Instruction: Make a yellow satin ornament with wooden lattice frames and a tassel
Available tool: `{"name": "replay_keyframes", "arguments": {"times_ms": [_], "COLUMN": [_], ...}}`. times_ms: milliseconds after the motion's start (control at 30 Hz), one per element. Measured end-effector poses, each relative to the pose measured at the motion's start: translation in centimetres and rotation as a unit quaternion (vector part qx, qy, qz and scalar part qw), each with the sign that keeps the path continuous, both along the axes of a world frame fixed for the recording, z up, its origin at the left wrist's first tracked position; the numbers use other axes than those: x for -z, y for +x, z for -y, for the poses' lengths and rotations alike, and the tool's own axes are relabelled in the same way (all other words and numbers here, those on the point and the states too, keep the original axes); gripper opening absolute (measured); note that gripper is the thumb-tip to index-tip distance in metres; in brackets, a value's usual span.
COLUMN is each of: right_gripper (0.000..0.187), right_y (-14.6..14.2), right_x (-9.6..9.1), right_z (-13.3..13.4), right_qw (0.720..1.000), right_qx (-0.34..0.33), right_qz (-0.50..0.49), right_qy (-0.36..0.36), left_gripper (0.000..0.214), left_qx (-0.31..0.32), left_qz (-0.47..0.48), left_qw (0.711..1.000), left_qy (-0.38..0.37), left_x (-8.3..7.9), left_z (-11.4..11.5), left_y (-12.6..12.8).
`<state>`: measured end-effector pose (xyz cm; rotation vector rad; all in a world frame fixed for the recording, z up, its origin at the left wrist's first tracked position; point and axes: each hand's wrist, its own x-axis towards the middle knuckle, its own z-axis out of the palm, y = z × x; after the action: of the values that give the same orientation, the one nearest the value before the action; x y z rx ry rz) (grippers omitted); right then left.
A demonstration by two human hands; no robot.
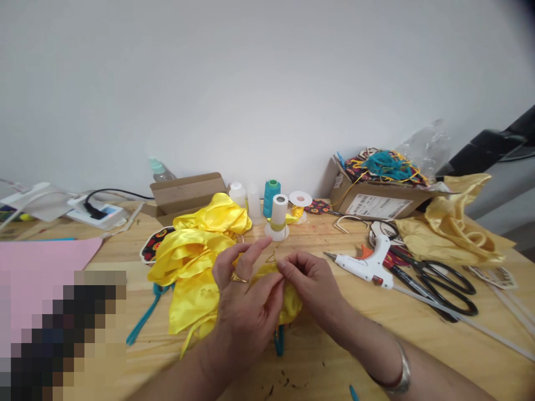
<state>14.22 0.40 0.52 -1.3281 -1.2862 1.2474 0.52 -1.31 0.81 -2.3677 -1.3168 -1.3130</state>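
Here both hands (276,289) pinch yellow fabric (196,262), trailing leftward.

A pixelated patch (62,334) hides the table's (326,356) left corner.

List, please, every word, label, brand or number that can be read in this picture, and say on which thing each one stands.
No text can be read.
White shipping label on the cardboard box: printed lines and a barcode, too small and blurred.
Printed cards by the scissors: blurred.
Glue gun, thread spools, white device: no visible writing.
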Motion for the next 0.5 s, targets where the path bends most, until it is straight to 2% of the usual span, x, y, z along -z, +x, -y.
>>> {"name": "replay_keyframes", "arguments": {"times_ms": [233, 367, 500], "right_gripper": [0.028, 0.031, 0.032], "right_y": [0.3, 0.7, 1.1], "right_x": [-0.2, -0.4, -0.7], "right_z": [0.0, -0.5, -1.1], "right_qw": [1.000, 0.993, 0.980], "right_qx": [0.007, 0.028, 0.052], "right_qz": [-0.026, -0.101, -0.167], "right_qy": [-0.013, -0.060, -0.091], "left_gripper": [0.015, 0.004, 0.012], "left_qx": [0.010, -0.070, -0.118], "left_qz": [0.037, 0.134, 0.238], "left_qw": [0.999, 0.988, 0.957], "left_qy": [-0.003, -0.036, -0.119], "left_x": [-0.3, -0.7, -1.1], "left_z": [-0.6, -2.1, -3.5], "left_y": [-0.4, -1.9, -3.6]}}
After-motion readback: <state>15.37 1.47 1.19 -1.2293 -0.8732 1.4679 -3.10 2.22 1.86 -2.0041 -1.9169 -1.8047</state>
